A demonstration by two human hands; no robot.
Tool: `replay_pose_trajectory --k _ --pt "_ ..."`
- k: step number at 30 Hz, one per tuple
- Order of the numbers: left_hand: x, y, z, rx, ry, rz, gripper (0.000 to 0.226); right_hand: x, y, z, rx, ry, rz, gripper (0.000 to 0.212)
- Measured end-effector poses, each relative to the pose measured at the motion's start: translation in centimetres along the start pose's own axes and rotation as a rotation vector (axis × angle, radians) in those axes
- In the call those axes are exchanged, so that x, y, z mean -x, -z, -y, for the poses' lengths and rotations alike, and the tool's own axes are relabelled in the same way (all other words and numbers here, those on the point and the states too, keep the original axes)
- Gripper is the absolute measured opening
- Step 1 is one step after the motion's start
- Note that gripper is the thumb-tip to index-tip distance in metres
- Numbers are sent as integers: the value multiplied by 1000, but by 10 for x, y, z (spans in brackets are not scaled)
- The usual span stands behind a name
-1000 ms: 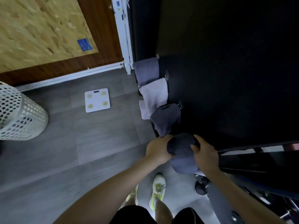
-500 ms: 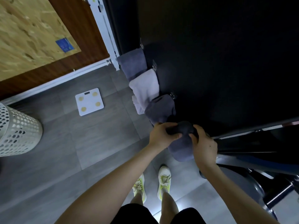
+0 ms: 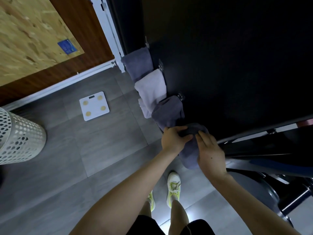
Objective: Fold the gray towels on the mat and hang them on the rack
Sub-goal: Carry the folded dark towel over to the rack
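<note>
A folded dark gray towel (image 3: pixel 190 153) hangs over the nearest stretch of the rack on the black wall. My left hand (image 3: pixel 174 139) grips its top left part, thumb curled over the cloth. My right hand (image 3: pixel 210 153) lies on its right side with the fingers pressed against the fabric. Three more towels hang along the rack behind it: a dark gray towel (image 3: pixel 168 112), a pale lilac towel (image 3: pixel 151 89) and a gray towel (image 3: pixel 138 64) farthest away. Metal rack brackets (image 3: pixel 180 97) show against the wall. The mat is out of view.
A white bathroom scale (image 3: pixel 94 106) lies on the gray tile floor. A white perforated laundry basket (image 3: pixel 18 138) stands at the left edge. Dark exercise-machine bars (image 3: pixel 264 160) crowd the right side. My feet in white and yellow shoes (image 3: pixel 173 186) stand below the towel.
My left hand has shifted right along the top of the towel, closer to my right hand. The view has tilted, so the rack and scale sit slightly differently in frame.
</note>
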State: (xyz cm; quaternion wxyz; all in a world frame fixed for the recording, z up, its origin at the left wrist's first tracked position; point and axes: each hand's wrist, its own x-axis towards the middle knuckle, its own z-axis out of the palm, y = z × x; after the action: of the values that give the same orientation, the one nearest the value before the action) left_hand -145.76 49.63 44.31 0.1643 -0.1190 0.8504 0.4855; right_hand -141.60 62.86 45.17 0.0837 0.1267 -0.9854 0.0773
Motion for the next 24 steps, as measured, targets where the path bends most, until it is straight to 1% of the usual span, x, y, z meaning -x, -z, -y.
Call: replay_pose_trajectory --k 2,4,6,8,10,13,15,17,19,21,23,24 --pt "-2 -1 0 -15 -6 -3 36 -2 -2 0 -78 -67 74 54" --pt "-4 -2 2 -33 0 3 37 -4 -3 0 -154 -119 92 59" --pt "-5 -4 4 -73 13 26 39 -4 -4 -1 -238 -189 102 58" --pt "-6 -6 7 -136 4 63 40 -5 -7 -3 -337 -292 188 59" --pt "-8 -9 10 -173 -5 81 39 -5 -9 -6 -397 -355 270 61" --pt "-12 -10 8 -214 -10 101 38 -9 -12 -7 -450 -380 277 62" --pt "-16 -12 11 -244 -2 130 41 -9 -13 -6 -454 -360 330 66" --pt "-17 -14 14 -274 17 157 45 -8 -14 -4 -454 -341 346 65" --pt "-17 -13 17 -387 18 184 58 -9 -11 -5 -463 -347 354 59" --pt "-14 -9 15 -598 -21 140 64 -13 -8 -9 -500 -372 379 59" --pt "-13 -4 10 -781 -137 52 60 -18 -6 -12 -550 -406 394 55" --pt "-12 -3 7 -818 -221 22 59 -19 -5 -13 -571 -418 397 55"
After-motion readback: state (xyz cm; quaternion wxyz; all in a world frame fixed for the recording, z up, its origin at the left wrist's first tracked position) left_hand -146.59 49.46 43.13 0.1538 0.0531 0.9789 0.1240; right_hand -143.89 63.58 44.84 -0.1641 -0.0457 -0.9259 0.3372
